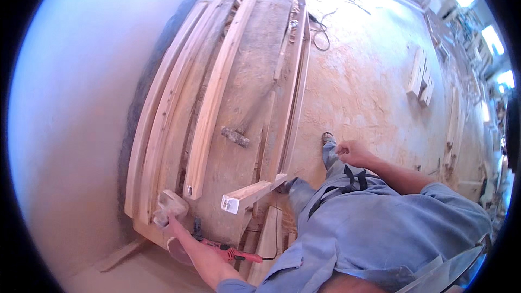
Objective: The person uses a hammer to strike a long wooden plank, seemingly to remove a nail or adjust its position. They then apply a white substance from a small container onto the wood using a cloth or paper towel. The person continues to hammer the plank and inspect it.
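At the near left end of the workbench (217, 220), my left hand (169, 222) is closed on a pale, blocky piece (173, 204) that looks like wood; its exact kind is unclear. Below my left forearm lies a red angle grinder (230, 252) with a round disc, partly covered by the arm. My right hand (354, 153) hangs over the floor beside my leg, fingers curled in, with nothing seen in it. Nearest to the left hand are the ends of long wooden beams (157, 146) along the wall.
Another long beam (217, 92) lies mid-bench, with a hammer (236, 135) to its right. A short timber with a whitish end (247, 195) lies across the bench's right edge. Cut wood blocks (420, 78) stand on the dusty floor (358, 87); a dark cable (322, 35) coils farther off.
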Demonstrator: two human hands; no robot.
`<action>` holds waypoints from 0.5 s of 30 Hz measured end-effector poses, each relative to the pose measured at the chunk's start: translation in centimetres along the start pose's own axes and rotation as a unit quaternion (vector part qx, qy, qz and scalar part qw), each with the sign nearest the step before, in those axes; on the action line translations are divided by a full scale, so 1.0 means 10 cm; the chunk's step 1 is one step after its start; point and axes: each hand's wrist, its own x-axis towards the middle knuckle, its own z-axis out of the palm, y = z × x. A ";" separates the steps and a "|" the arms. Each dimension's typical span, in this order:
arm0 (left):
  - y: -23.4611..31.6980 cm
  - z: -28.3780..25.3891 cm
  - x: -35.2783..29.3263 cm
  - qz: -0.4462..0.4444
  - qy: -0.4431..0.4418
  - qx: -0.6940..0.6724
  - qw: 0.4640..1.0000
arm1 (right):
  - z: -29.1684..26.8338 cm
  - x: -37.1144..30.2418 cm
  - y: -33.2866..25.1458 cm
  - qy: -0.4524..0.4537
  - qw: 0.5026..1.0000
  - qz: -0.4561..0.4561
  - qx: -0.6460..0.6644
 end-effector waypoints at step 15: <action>1.54 0.69 -1.41 0.184 0.119 0.229 0.949 | -1.63 0.47 1.09 -0.119 0.967 -0.056 -0.220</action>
